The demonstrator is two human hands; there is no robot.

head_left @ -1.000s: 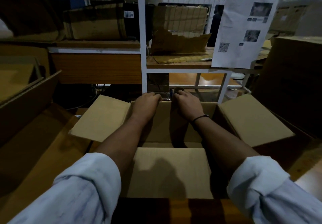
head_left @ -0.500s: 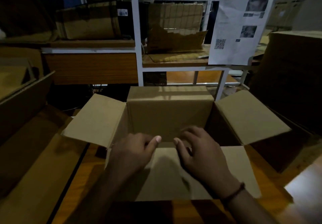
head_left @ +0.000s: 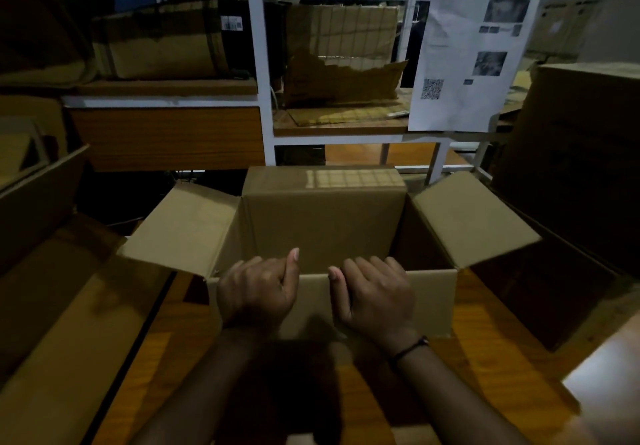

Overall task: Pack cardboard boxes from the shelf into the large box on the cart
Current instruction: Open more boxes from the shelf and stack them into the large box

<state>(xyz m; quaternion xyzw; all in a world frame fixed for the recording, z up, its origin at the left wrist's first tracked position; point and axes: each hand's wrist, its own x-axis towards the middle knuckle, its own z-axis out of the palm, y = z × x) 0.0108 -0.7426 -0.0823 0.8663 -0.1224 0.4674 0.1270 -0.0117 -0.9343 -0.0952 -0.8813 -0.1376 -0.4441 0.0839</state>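
Both hands, left hand (head_left: 258, 294) and right hand (head_left: 375, 297), are gripping the open cardboard box's (head_left: 323, 223) near flap (head_left: 429, 301), side by side.

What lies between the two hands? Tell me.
Only bare cardboard of the near flap, in the head view, between the left hand and right hand.

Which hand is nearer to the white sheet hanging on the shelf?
Right. The right hand grips the near box flap, below-left of the sheet; the left hand grips it farther left.
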